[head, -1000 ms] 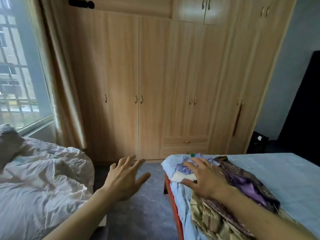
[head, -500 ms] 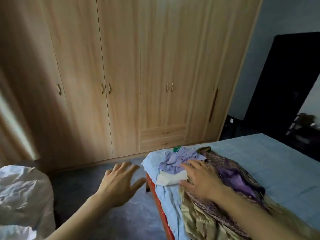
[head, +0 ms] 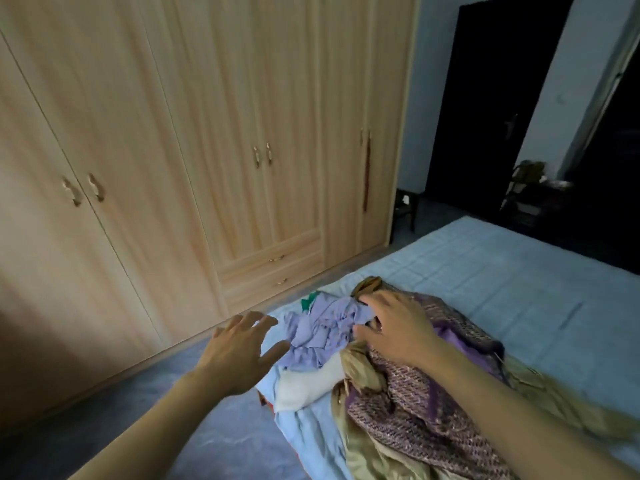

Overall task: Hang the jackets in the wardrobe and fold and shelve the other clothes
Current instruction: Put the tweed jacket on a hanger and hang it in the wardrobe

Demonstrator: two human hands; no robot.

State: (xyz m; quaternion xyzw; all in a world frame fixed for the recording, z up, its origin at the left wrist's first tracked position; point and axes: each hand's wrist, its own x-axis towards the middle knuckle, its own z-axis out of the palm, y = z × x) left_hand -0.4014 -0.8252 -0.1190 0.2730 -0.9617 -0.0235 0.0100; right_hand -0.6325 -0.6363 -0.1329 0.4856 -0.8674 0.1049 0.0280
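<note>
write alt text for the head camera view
A person's right hand rests on a pile of clothes on a blue bed, while the open left hand reaches toward it. The wooden wardrobe behind is closed.

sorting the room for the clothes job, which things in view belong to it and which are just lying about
Part of the job:
woven purple jacket
lilac garment
white cloth
wardrobe
right hand
left hand

Just lying about:
dark doorway
cluttered stand
</note>
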